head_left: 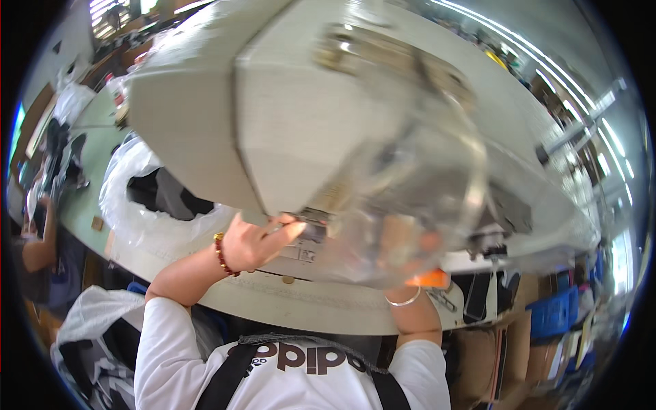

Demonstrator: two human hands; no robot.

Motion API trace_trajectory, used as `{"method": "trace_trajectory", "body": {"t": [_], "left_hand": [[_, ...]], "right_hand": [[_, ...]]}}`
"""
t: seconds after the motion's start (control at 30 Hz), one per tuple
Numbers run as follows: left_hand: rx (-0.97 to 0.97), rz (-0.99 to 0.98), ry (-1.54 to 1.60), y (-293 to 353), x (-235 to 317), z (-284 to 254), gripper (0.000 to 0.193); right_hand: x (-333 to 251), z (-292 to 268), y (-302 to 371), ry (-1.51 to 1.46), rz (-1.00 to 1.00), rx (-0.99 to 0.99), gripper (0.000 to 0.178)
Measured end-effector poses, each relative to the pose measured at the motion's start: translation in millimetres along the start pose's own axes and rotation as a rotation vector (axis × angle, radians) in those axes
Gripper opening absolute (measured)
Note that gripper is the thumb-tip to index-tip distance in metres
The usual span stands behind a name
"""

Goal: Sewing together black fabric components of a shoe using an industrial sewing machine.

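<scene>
The small dark piece [315, 226], pinched at the fingertips of the left hand [254, 244], looks light — hold its edge — while the clear bag [437, 181] veiling the right hand [408, 254], its grip unclear, seems soft, slippery.

Right hand [412, 251] half-hidden behind blurred film [365, 263], probably clear plastic; grip unclear. White machine [294, 116] cropped above.

Machine body [294, 123]: off-white, plain. Clear plastic [437, 184], right: colourless to greyish, pale glints. Small piece [314, 227], centre: near black. Bead bracelet [219, 254], left: dark red, gold. Bangle [404, 299], right: silver. Item [432, 279] beside it: bright orange. Bag [121, 199], left: translucent white; cloth [171, 195] inside: black, grey. Surface [307, 304]: pale green far left, off-white near. Shirt [301, 386], near: white, dark print. Straps [225, 376]: black. Crate [555, 312], right: blue. Carton [517, 352], right: brown.
</scene>
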State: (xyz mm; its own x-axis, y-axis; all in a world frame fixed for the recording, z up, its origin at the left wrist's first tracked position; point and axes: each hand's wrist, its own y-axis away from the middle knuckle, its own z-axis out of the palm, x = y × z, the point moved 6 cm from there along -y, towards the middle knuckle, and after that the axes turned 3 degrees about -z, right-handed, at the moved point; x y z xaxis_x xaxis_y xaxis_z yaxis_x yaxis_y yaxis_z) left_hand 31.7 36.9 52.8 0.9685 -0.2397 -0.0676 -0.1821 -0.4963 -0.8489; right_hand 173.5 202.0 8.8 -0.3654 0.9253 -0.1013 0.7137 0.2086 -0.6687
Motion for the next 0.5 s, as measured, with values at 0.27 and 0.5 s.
{"method": "trace_trajectory", "body": {"t": [0.27,0.5], "left_hand": [[-0.013,-0.154,0.008,26,-23,24,0.021],[0.139,-0.019,-0.043,12,-25,20,0.027]], "right_hand": [[-45,-29,-45,0.239,0.031,0.093,0.018],[-119,-30,-16,0.054,0.049,-0.134,0.026]]}}
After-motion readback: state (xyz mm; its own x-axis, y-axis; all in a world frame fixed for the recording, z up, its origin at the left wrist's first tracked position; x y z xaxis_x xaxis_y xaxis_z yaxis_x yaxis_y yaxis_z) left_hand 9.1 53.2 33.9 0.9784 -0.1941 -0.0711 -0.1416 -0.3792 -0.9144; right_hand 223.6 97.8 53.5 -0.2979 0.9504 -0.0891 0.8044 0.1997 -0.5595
